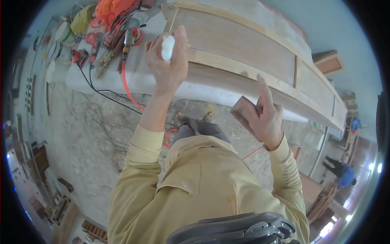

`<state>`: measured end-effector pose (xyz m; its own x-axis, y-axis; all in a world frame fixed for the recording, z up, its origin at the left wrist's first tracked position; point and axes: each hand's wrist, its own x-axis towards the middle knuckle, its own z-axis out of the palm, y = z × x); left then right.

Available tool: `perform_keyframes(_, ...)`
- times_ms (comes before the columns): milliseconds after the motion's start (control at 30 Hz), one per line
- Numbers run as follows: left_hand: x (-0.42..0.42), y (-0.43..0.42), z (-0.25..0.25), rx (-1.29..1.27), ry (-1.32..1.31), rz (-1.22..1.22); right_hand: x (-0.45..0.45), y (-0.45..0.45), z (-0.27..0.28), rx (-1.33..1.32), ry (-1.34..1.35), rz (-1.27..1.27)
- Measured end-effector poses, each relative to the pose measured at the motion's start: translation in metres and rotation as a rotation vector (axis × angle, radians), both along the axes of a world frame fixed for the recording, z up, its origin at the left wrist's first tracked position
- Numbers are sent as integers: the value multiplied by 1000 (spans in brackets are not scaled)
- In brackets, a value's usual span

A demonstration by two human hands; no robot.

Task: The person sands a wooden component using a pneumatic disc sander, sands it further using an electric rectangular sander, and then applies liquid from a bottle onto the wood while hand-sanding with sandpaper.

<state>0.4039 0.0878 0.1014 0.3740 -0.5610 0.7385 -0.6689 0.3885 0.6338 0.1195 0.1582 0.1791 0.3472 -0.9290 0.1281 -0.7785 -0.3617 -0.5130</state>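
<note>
My left hand (166, 69) is closed around a small white, rounded bottle-like thing (167, 48), seen end-on above the near left corner of a long wooden panelled frame (239, 32). Its thumb points away from me. My right hand (268, 116) grips a flat brown piece (245, 112) that looks like folded sandpaper or a sanding pad. The right index finger stretches out to the frame's near rail (231, 65); whether it touches the wood I cannot tell. Pale rails and a crosspiece border the frame's recessed panels.
Left of the frame lie an air tool (128, 40) with a red hose (126, 83), a red power tool (92, 39) and an orange bag (115, 12). Black cables (109, 93) hang down to the dusty floor (87, 134). A person in blue (346, 175) is at far right.
</note>
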Motion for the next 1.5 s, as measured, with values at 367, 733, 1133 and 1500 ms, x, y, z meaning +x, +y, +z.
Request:
perform_keyframes(367,74,62,61,185,320,-47,132,-17,-61,-10,-126,460)
perform_keyframes(733,124,80,47,363,232,-251,92,22,-41,-228,-32,-13)
perform_keyframes(1133,130,54,69,542,352,-747,230,37,-42,-193,-325,38)
perform_keyframes(1500,99,57,89,1088,496,-973,200,42,18,-260,-663,-151)
